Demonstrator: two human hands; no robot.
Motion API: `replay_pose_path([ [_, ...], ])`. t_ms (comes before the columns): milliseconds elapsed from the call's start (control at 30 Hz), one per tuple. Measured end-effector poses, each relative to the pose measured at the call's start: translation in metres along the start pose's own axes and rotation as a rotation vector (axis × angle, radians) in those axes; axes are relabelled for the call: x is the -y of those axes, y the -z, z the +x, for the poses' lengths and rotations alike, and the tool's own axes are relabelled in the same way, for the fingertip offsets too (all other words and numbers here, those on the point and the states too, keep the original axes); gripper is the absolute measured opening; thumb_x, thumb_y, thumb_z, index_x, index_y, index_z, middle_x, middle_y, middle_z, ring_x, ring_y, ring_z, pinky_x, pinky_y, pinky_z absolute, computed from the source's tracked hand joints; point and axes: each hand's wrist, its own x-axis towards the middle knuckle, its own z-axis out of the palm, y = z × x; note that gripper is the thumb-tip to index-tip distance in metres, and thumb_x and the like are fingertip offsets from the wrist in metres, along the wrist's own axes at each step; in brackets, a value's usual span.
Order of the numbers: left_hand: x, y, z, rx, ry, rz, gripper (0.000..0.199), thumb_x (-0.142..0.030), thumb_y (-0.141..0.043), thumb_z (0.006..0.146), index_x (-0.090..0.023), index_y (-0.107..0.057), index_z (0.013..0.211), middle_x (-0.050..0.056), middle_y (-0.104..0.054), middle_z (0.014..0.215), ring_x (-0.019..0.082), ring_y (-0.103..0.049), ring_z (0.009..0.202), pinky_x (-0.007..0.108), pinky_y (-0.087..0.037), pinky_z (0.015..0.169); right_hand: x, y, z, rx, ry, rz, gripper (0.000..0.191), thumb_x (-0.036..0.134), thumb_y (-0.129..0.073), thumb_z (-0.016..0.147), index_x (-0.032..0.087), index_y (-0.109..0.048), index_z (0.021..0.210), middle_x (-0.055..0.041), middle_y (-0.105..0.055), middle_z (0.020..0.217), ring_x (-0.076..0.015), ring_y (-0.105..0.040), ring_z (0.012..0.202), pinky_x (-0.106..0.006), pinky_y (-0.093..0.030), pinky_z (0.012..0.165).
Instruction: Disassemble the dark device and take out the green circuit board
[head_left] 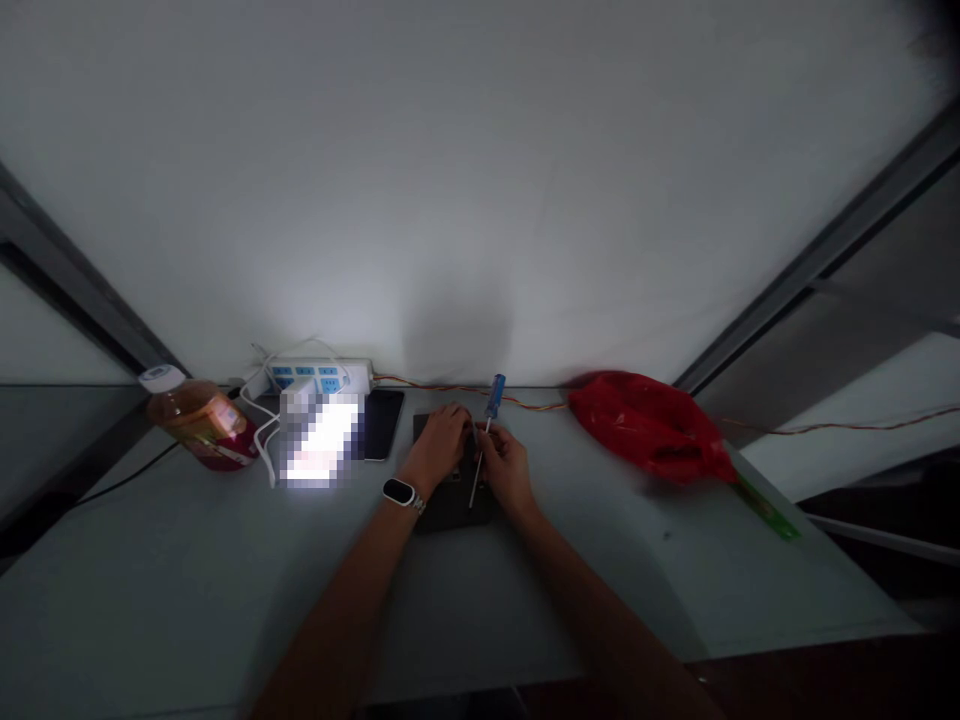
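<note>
My right hand (504, 466) is closed with a screwdriver (494, 396) in it. The screwdriver has a clear blue handle that points away from me, and its thin metal shaft slants back across the fingers towards me. Under both hands lies a dark, flat rectangular pad or panel (452, 512) on the table. My left hand (442, 442), with a smartwatch (400, 491) on the wrist, rests over its left part with bent fingers. The fingertips of both hands come close together at the middle. What lies between them is small, dim and mostly hidden.
Left of the pad are a dark phone (383, 424), a brightly glowing pixelated patch, a white power strip (360, 375) with cables, and a tilted bottle (199, 415) of reddish drink. To the right lies a red plastic bag (645, 425) with a green strip (766, 508). A wall stands behind.
</note>
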Motion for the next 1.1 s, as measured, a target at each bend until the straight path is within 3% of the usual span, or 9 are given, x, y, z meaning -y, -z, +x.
replay_pose_path([
  [233,-0.003,0.003,0.0,0.002,0.022,0.043,0.012,-0.014,-0.047,0.095,-0.018,-0.058,0.098,0.008,-0.063,0.104,0.023,-0.057,0.103,0.04,-0.046,0.093,0.006,0.004,0.002,-0.033,0.024,0.038,0.048,0.054,-0.062,0.083,0.015,-0.059,0.111,0.0068,-0.055,0.053,-0.0085,-0.045,0.034,-0.019,-0.035,0.031],
  [433,-0.003,0.005,0.0,0.014,0.042,0.054,0.009,-0.019,-0.051,0.095,-0.019,-0.06,0.097,0.007,-0.064,0.105,0.023,-0.059,0.103,0.039,-0.045,0.092,0.033,0.013,0.021,-0.12,0.23,0.032,0.044,0.053,-0.061,0.087,0.018,-0.058,0.114,0.0075,-0.058,0.057,-0.0066,-0.046,0.033,-0.017,-0.035,0.032],
  [600,-0.005,0.008,0.002,-0.005,0.05,0.031,0.01,-0.02,-0.051,0.095,-0.019,-0.061,0.096,0.007,-0.064,0.104,0.022,-0.06,0.1,0.037,-0.046,0.091,0.057,0.01,0.039,-0.097,0.333,-0.004,0.047,0.052,-0.06,0.088,0.02,-0.056,0.122,0.0074,-0.059,0.061,-0.0065,-0.049,0.036,-0.017,-0.038,0.035],
  [767,-0.007,0.01,0.001,-0.057,0.063,-0.029,0.012,-0.022,-0.048,0.097,-0.019,-0.06,0.098,0.006,-0.065,0.101,0.022,-0.062,0.095,0.037,-0.047,0.089,0.061,0.005,0.045,-0.117,0.384,0.013,0.047,0.051,-0.06,0.089,0.021,-0.055,0.125,0.0074,-0.059,0.062,-0.0062,-0.049,0.037,-0.018,-0.04,0.037],
  [933,0.002,0.01,-0.004,-0.152,0.102,-0.184,0.012,-0.024,-0.051,0.096,-0.02,-0.062,0.098,0.005,-0.068,0.097,0.021,-0.063,0.094,0.035,-0.048,0.087,0.045,0.01,0.038,-0.178,0.338,0.125,0.048,0.051,-0.061,0.088,0.02,-0.051,0.124,0.0063,-0.062,0.064,-0.0081,-0.053,0.038,-0.019,-0.041,0.037],
  [1100,0.01,0.012,-0.016,-0.261,0.174,-0.321,0.009,-0.025,-0.057,0.092,-0.019,-0.064,0.092,0.003,-0.069,0.088,0.018,-0.065,0.082,0.03,-0.05,0.078,0.022,0.016,0.027,-0.209,0.132,0.256,0.051,0.055,-0.067,0.079,0.019,-0.052,0.113,0.0078,-0.06,0.058,-0.0085,-0.048,0.033,-0.02,-0.037,0.033],
])
